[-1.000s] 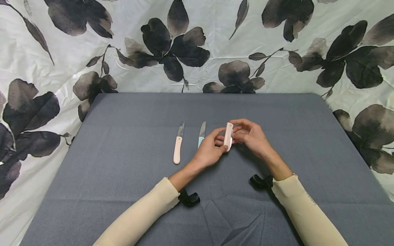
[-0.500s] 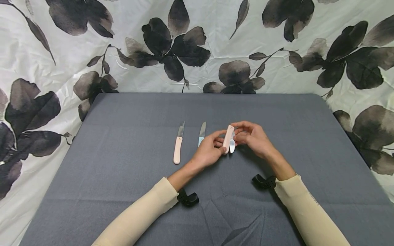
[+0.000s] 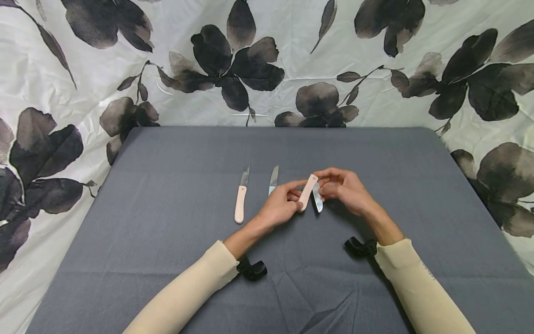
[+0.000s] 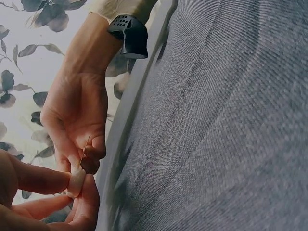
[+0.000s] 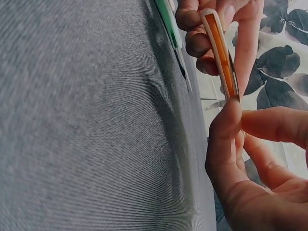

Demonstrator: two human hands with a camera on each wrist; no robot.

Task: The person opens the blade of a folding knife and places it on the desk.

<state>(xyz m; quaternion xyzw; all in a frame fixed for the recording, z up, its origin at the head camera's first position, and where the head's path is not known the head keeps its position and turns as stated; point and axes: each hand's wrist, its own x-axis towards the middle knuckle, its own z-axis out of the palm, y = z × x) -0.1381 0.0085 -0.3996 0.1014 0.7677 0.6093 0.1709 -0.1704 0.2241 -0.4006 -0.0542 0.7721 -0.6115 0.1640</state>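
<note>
Held above the table in the head view is a folding knife with a pale pink handle. Its blade is partly swung out and points down beside the handle. My left hand pinches the handle's lower end between thumb and fingers. Near the pivot, my right hand pinches the blade, fingertips also at the handle's top. The right wrist view shows the handle's slot, orange inside. To the left lies another pink-handled knife, blade out. Between them lies a light-blue-handled knife, its handle mostly hidden by my left hand.
A grey cloth with creases covers the table. Behind it hangs a white curtain with dark flowers. Each wrist wears a black camera mount, the left mount and the right mount both over the cloth.
The blade has swung out from the pink handle, widening the angle between them. The handle has tilted, and both hands have moved slightly toward the person. The two knives on the table stay put.
</note>
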